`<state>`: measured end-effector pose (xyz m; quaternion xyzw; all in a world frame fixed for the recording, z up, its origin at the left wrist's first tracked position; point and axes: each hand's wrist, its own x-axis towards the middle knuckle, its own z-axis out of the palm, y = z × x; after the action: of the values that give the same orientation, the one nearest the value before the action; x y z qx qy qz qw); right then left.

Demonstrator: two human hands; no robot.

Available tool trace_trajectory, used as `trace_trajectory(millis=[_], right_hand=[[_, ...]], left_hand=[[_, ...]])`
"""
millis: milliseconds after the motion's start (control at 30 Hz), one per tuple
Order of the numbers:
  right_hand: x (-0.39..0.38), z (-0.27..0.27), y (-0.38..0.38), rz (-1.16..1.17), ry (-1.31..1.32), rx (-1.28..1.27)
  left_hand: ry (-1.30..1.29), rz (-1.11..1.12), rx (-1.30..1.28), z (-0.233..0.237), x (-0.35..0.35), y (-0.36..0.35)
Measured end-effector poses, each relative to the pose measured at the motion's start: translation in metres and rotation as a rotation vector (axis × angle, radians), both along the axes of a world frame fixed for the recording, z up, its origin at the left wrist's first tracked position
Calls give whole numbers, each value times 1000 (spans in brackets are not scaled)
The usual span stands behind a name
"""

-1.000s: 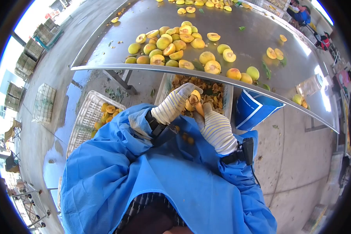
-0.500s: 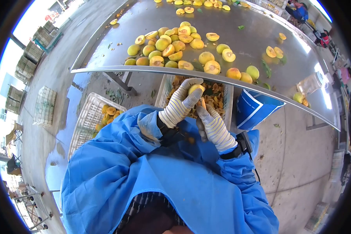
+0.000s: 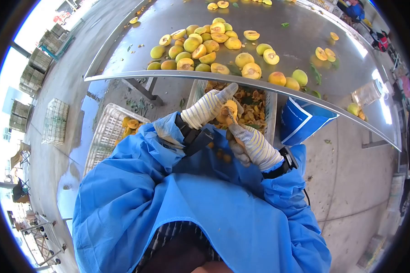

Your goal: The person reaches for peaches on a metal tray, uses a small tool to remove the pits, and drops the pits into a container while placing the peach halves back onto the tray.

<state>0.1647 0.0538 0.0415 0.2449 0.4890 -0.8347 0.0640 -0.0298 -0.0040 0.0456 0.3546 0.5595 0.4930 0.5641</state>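
My left hand [image 3: 210, 107], in a striped knit glove, is closed around a yellow peach half [image 3: 231, 107] just below the table's front edge. The peach's cut face is turned partly towards me. My right hand [image 3: 249, 144], gloved the same way, grips a small pitting tool [image 3: 233, 119] with an orange-brown handle. The tool's tip meets the peach; its exact shape is hidden there. Beneath both hands stands a pale crate [image 3: 271, 119] with many peach scraps in it. A pile of whole and halved peaches [image 3: 192, 44] lies on the metal table [image 3: 136, 50] ahead.
A white crate of peaches [image 3: 105, 132] stands on the floor at my left. To the right, a blue container [image 3: 300, 119] sits under the table edge. A clear plastic jar [image 3: 367, 93] lies on the table's right side. Stacked crates [image 3: 31, 73] stand farther left.
My left hand has turned and its thumb is raised, so the peach's cut face shows more. My right hand has lowered slightly, its tool now against the peach. The view has shifted a little.
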Motion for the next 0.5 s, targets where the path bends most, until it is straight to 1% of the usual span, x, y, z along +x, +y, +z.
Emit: trace_trajectory(millis=[33,133,233,267,367,433,500], right_hand=[[0,-2,-1,-9,16,26],[-1,-2,-1,-48,48,46],[-5,6,-2,-134,91,-138],[-4,5,-2,-103,103,-192],[-1,-2,1,-36,149,-337],[-1,-5,1,-17,193,-412],[-4,-2,-13,-106,100,-175]], left_hand=[[-33,7,5,-1,0,0],[-244,41,1,5,4,-7],[-153,280,340,-1,29,-2],[-118,319,382,-12,31,-2],[-196,149,214,-11,19,-2],[-217,130,183,-8,18,-1],[-194,133,174,-11,18,1]])
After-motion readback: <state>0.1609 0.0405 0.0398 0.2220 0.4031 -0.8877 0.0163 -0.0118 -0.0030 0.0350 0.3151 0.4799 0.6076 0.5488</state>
